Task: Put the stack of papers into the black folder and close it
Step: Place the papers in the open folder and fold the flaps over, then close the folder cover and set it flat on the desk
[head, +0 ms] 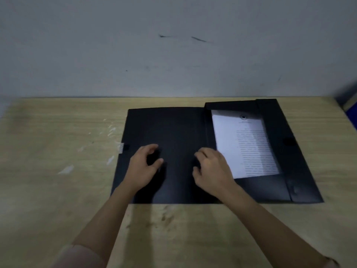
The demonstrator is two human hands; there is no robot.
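The black folder (173, 132) is laid open on the surface (58, 151), papers (245, 144) inside. Nothing is held by the half-curled left hand (144, 167) or right hand (210, 169).

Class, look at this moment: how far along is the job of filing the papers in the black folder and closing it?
Done: the stack of papers already lies in the right half of the black folder. In hand: the left hand and right hand, both empty, are over the open left cover. Left: fold that cover over the papers and fasten it; the folder lies flat open on the table.
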